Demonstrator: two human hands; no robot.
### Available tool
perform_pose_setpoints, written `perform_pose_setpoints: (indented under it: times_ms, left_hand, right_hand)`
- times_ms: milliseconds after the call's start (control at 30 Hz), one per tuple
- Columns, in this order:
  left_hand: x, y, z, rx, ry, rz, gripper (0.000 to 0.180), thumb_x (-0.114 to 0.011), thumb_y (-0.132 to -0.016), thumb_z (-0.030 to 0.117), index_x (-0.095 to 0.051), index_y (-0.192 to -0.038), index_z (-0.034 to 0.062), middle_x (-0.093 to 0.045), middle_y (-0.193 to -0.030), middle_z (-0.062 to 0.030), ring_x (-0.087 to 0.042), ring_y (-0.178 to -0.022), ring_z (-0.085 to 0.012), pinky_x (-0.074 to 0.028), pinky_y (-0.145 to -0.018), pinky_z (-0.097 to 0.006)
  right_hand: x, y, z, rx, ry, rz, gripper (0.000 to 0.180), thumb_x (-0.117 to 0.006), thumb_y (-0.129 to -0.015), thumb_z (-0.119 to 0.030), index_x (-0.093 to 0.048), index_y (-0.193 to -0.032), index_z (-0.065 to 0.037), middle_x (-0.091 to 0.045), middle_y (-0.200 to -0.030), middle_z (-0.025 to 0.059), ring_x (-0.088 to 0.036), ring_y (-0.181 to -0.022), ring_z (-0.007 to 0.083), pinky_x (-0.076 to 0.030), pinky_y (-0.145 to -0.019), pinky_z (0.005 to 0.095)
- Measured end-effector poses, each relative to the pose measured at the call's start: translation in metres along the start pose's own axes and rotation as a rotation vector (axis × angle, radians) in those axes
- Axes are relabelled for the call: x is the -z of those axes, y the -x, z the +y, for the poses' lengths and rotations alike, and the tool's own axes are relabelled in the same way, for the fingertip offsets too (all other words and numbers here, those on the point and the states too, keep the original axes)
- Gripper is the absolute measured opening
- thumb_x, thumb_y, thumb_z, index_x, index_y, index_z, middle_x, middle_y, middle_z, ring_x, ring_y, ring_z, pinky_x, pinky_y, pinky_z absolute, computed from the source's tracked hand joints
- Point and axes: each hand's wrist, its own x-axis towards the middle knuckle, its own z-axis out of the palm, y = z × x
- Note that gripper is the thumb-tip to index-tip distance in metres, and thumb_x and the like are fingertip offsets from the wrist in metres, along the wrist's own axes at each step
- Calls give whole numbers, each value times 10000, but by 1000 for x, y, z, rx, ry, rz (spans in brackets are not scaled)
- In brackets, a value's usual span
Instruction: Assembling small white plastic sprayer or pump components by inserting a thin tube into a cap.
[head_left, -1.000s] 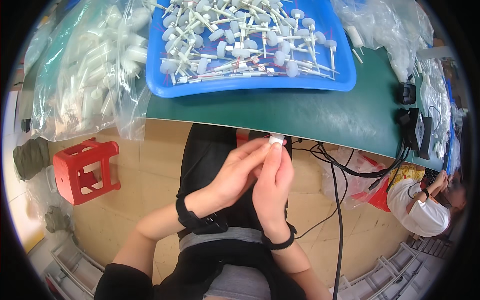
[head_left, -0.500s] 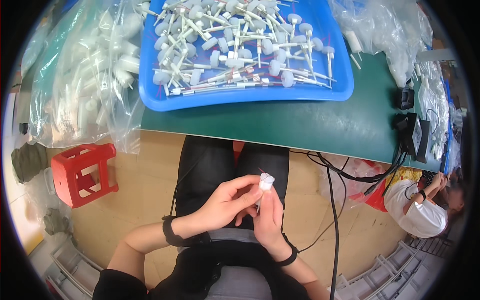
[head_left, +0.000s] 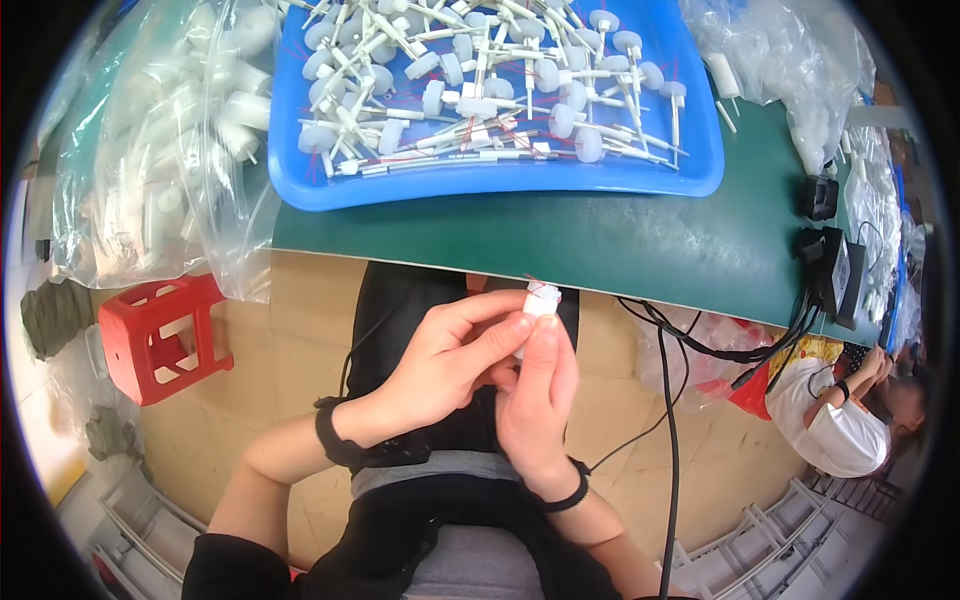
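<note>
Between my two hands, over my lap near the table edge, is a small white plastic cylinder [head_left: 541,300] with thin reddish wires at its top. My left hand [head_left: 450,358] pinches it from the left, thumb and forefinger closed on it. From below and to the right, my right hand [head_left: 538,405] grips it with thumb and fingertips. Its lower part is hidden behind my fingers. Beyond my hands, a blue tray [head_left: 480,184] on the table bears many white stems with round, translucent heads and fine red wires.
On the green table [head_left: 440,232], clear plastic bags of white parts [head_left: 190,170] lie left of the tray. Black adapters and cables [head_left: 828,275] hang at the right edge. A red stool [head_left: 160,335] stands on the floor at left. Another person [head_left: 830,420] sits far right.
Both hands have risen toward the table edge, carrying the white cylinder with them. The view has shifted slightly, and the grip looks much the same.
</note>
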Motion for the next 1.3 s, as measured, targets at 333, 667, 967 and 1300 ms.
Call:
perform_pose_setpoints:
  times_ms: [333,667,967,1300]
  left_hand:
    - [5,5,31,179,-98,-10,319,-511,-933,227,-573,-1131,-15,-617,-866,-42,-578,-688,-53,-455,-523,-160]
    - [1,0,32,113,-78,28,308,-503,-935,253,-595,-1079,-4,-608,-829,-9,-543,-659,-30,-451,-541,-169]
    - [0,-10,-9,35,194,-135,412,-426,-965,266,-422,-1298,23,-560,-936,-46,-531,-687,-74,-417,-459,-193]
    - [-6,-14,-8,56,449,-208,431,-414,-961,241,-391,-1318,1,-541,-1067,-71,-543,-902,-149,-469,-698,-280]
  right_hand:
    - [-30,3,2,12,-100,194,277,-325,-992,-298,-456,-917,-67,-446,-749,-30,-402,-648,28,-318,-543,198]
    - [-36,-1,3,16,-144,212,306,-316,-991,-340,-456,-1004,-68,-483,-769,-11,-456,-656,43,-369,-545,185]
    - [22,-8,-14,-76,192,-104,344,-327,-982,-278,-507,-986,14,-414,-584,-10,-424,-486,60,-441,-427,230]
    - [22,-8,-28,-45,463,25,215,-502,-917,-201,-549,-964,3,-543,-657,50,-484,-461,102,-393,-425,236]
